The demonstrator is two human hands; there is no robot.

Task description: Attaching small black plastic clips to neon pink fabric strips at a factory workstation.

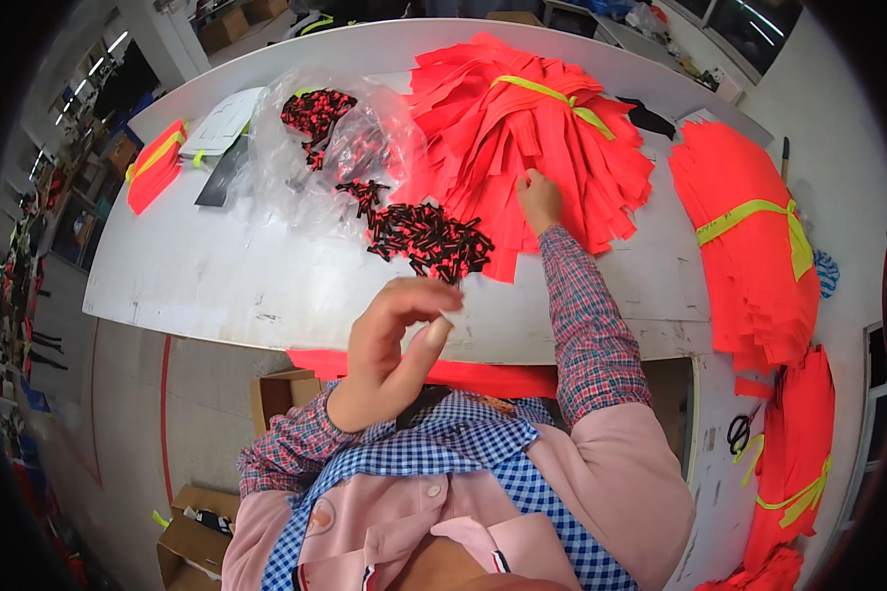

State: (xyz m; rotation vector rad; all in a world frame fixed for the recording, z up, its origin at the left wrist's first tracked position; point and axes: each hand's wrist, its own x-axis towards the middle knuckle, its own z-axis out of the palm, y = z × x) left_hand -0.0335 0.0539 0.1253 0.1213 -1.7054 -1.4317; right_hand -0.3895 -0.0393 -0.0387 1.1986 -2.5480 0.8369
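Observation:
A big fanned bundle of bright red fabric strips [463, 118] lies on the white table, bound with a yellow-green band [552, 94]. My right hand [539, 202] reaches onto the bundle's near side, fingers closed on a red strip; the fingertips are partly hidden. My left hand [384, 350] is raised over the table's near edge, slightly blurred, thumb and forefinger curved with a gap between them and nothing visible in it. Just beyond it is a loose pile of small black-and-red pieces [429, 239], too small to name exactly.
A clear plastic bag [266, 163] holding more of the small pieces lies behind the pile. Banded red strips [744, 197] sit at the right, with scissors [739, 433] nearer. A small red bundle [156, 167] and white paper [224, 123] are at the left. Cardboard boxes [192, 542] stand below.

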